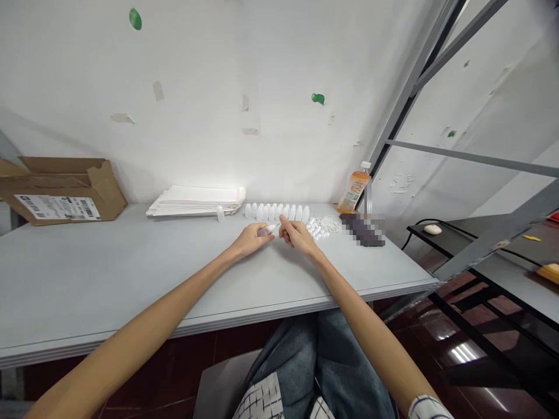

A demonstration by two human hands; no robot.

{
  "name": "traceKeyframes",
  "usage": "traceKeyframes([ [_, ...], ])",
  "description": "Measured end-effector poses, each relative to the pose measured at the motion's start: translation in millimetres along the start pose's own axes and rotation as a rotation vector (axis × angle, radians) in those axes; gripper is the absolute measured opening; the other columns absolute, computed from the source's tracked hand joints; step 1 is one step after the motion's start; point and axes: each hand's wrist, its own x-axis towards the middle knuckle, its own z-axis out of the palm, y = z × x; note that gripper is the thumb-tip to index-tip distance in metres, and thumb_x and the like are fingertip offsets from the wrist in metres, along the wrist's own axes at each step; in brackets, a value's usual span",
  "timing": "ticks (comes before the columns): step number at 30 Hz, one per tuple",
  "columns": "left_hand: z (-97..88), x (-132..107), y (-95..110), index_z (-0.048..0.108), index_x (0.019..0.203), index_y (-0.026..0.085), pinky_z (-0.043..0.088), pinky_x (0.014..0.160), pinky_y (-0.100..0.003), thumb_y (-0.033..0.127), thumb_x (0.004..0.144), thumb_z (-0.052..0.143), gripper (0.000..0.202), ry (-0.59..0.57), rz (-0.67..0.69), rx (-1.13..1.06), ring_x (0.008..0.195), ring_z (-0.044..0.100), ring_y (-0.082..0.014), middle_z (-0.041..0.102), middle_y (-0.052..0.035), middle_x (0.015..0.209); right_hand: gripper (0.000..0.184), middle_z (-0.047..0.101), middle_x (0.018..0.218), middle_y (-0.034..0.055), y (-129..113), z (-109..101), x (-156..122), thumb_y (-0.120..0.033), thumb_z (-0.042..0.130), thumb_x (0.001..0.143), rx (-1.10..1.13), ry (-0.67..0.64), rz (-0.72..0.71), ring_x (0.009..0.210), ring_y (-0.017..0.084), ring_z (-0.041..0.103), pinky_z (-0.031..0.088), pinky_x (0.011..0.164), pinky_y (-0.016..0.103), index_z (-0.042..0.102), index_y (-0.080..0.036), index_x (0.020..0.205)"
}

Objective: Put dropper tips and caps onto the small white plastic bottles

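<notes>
A head-worn camera looks forward and down at the hands (250, 240).

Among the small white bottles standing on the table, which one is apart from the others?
The leftmost bottle, by the white stack; the other standing bottles form a close group farther right.

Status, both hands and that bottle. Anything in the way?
Left hand holding small bottle. Right hand at its tip, grip unclear. Bottle row beyond, white pieces alongside; no obstruction seen between hands.
</notes>
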Motion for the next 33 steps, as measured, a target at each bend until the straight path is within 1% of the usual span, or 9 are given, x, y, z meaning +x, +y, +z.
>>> traceKeyframes([
  [3, -1.5, -1, 3, 0.05, 0.073, 0.018, 0.023, 0.043, -0.02, 0.042, 0.07, 0.067, 0.03, -0.001, -0.09, -0.221, 0.049, 0.033, -0.007, 0.037, 0.0061, 0.06, 0.063, 0.043, 0.047, -0.0022, 2, -1, 0, -0.071, 0.036, 0.086, -0.08, 0.05, -0.033, 0.046, 0.011, 0.042, 0.033, 0.05, 0.025, 0.053, -0.018, 0.058],
  [5, -2.4, -2, 6, 0.048, 0.074, 0.018, 0.018, 0.041, -0.019, 0.042, 0.069, 0.07, 0.033, 0.004, -0.148, -0.348, 0.046, 0.029, -0.0053, 0.035, 0.0072, 0.059, 0.062, 0.048, 0.051, -0.0013, 3, -1, -1, -0.069, 0.037, 0.087, -0.152, 0.039, -0.056, 0.047, 0.01, 0.044, 0.035, 0.051, 0.024, 0.056, -0.017, 0.06],
  [9, -2.8, -3, 12, 0.048, 0.075, 0.018, 0.013, 0.039, -0.018, 0.042, 0.068, 0.073, 0.035, 0.065, -0.192, -0.483, 0.043, 0.023, -0.0032, 0.03, 0.009, 0.056, 0.049, 0.056, 0.055, -0.0003, 1, 1, -4, -0.061, 0.055, 0.081, -0.229, -0.059, -0.099, 0.048, 0.01, 0.047, 0.036, 0.053, 0.024, 0.062, -0.016, 0.064],
  [12, -2.7, -3, 13, 0.049, 0.075, 0.018, 0.013, 0.039, -0.018, 0.041, 0.064, 0.077, 0.038, 0.101, -0.201, -0.505, 0.043, 0.022, -0.0025, 0.029, 0.0097, 0.055, 0.034, 0.057, 0.051, -0.0012, -1, 2, -5, -0.049, 0.065, 0.077, -0.231, -0.123, -0.109, 0.046, 0.011, 0.049, 0.037, 0.052, 0.024, 0.066, -0.015, 0.07],
  [17, -3.0, -2, 12, 0.05, 0.075, 0.017, 0.013, 0.039, -0.017, 0.042, 0.061, 0.079, 0.041, 0.137, -0.204, -0.518, 0.044, 0.023, -0.0022, 0.032, 0.0091, 0.056, 0.024, 0.064, 0.063, 0.0023, 1, 2, -2, -0.037, 0.061, 0.078, -0.1, -0.12, -0.107, 0.049, 0.011, 0.056, 0.042, 0.051, 0.024, 0.068, -0.014, 0.076],
  [22, -2.0, -1, 10, 0.05, 0.076, 0.017, 0.016, 0.039, -0.017, 0.05, 0.064, 0.076, 0.043, 0.176, -0.176, -0.435, 0.044, 0.025, -0.0032, 0.033, 0.0082, 0.056, 0.026, 0.068, 0.083, 0.0076, 0, -2, 0, -0.04, 0.066, 0.074, 0.081, -0.009, -0.092, 0.057, 0.014, 0.063, 0.042, 0.044, 0.023, 0.068, -0.014, 0.079],
  [25, -0.6, -2, 10, 0.052, 0.075, 0.017, 0.019, 0.039, -0.018, 0.06, 0.071, 0.067, 0.045, 0.197, -0.152, -0.354, 0.045, 0.027, -0.0047, 0.033, 0.0071, 0.056, 0.028, 0.069, 0.09, 0.0093, -2, -6, 0, -0.041, 0.069, 0.073, 0.198, 0.051, -0.076, 0.058, 0.015, 0.066, 0.044, 0.046, 0.023, 0.068, -0.014, 0.078],
  [28, 0.7, -3, 12, 0.054, 0.076, 0.016, 0.018, 0.04, -0.018, 0.066, 0.077, 0.056, 0.05, 0.159, -0.182, -0.379, 0.043, 0.023, -0.0048, 0.028, 0.0076, 0.055, 0.031, 0.071, 0.091, 0.0103, -3, -10, 1, -0.044, 0.072, 0.07, 0.293, 0.078, -0.029, 0.054, 0.014, 0.065, 0.045, 0.046, 0.023, 0.067, -0.014, 0.078],
  [33, 1.7, -3, 11, 0.052, 0.07, 0.017, 0.016, 0.041, -0.019, 0.063, 0.075, 0.06, 0.048, 0.134, -0.185, -0.405, 0.044, 0.02, -0.0046, 0.025, 0.0082, 0.053, 0.033, 0.073, 0.091, 0.0109, -3, -14, 2, -0.044, 0.077, 0.064, 0.366, 0.12, 0.005, 0.052, 0.014, 0.064, 0.043, 0.044, 0.023, 0.066, -0.015, 0.075],
])
